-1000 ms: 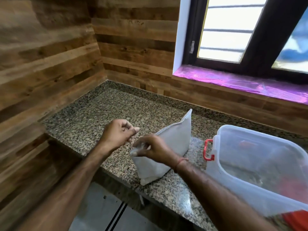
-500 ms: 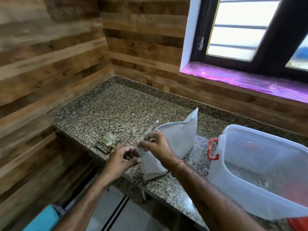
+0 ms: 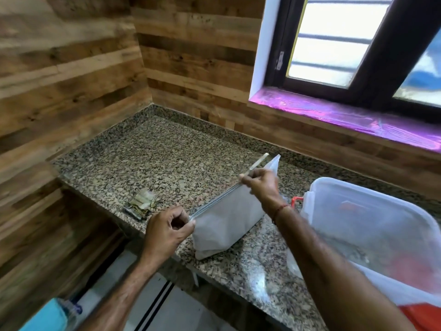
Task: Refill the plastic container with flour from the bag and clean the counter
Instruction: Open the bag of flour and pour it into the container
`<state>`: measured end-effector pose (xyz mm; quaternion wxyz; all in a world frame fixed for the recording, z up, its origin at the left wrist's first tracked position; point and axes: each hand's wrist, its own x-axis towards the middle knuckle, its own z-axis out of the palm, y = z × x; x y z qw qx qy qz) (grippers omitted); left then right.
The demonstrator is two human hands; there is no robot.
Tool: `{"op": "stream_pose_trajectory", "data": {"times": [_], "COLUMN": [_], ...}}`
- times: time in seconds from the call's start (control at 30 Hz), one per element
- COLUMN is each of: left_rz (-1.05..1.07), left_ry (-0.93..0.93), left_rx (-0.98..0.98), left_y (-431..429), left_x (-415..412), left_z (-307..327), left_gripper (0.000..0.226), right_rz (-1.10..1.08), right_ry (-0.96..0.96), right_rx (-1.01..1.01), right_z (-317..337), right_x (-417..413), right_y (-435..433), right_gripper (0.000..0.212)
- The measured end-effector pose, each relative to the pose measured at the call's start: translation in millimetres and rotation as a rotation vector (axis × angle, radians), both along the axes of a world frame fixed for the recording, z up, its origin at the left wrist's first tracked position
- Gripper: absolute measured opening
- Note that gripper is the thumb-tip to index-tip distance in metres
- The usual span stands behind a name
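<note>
A grey flour bag (image 3: 226,218) stands upright on the speckled granite counter (image 3: 167,163), close to its front edge. My left hand (image 3: 167,231) pinches the near end of the bag's top seam. My right hand (image 3: 261,185) pinches the seam farther along, and a thin strip sticks up past its fingers. The clear plastic container (image 3: 372,237) with a red latch (image 3: 296,201) stands open just right of the bag; its bottom looks nearly bare.
A small crumpled scrap of packaging (image 3: 142,205) lies on the counter left of the bag. Wood-panelled walls close in the left and back. A window with a purple-lined sill (image 3: 346,118) sits above the back right. Floor tiles show below the counter edge.
My right hand slid away from me along the bag's top seam, trailing a strip. My left hand went from free to pinching the near end. A scrap of packaging now lies on the counter.
</note>
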<state>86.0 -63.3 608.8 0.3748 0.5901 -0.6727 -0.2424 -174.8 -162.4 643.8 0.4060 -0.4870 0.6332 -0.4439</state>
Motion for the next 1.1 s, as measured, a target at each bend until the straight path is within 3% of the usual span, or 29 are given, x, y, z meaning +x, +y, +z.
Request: {"op": "stream_pose_trajectory", "data": {"times": [0.1, 0.23, 0.4, 0.57, 0.73, 0.9, 1.0, 1.1], "left_rz": [-0.05, -0.042, -0.078, -0.113, -0.132, -0.133, -0.142, -0.174], "left_ry": [-0.043, -0.242, -0.354, -0.255, -0.06, 0.268, 0.332, 0.384], "left_rx": [0.024, -0.02, -0.095, -0.027, 0.085, 0.336, 0.652, 0.967], "left_y": [-1.0, -17.3, -27.8, -24.4, -31.7, -32.9, -27.7, -24.1], "left_x": [-3.7, -27.6, -34.9, -20.3, -13.8, -13.4, -13.0, -8.3], "left_z": [0.6, 17.3, 19.8, 2.7, -5.0, 8.9, 11.8, 12.4], "left_gripper": [0.028, 0.03, 0.042, 0.042, 0.038, 0.061, 0.099, 0.114], "right_rz": [-0.162, -0.119, -0.175, -0.301, -0.353, -0.236, -0.091, 0.049], "right_ry": [0.029, 0.107, 0.166, 0.159, 0.125, -0.05, -0.021, 0.038], "right_rx": [0.034, 0.039, 0.052, 0.12, 0.174, 0.254, 0.327, 0.417], "right_z": [3.7, 1.9, 5.3, 11.4, 6.9, 2.2, 5.0, 7.3], "right_x": [-33.4, -39.0, -57.9, -101.9, -131.8, -129.4, -125.1, -118.6], "right_y": [-21.5, -32.4, -49.9, -76.0, -95.2, -107.4, -108.8, -106.3], "right_gripper": [0.027, 0.031, 0.036, 0.022, 0.025, 0.015, 0.04, 0.038]}}
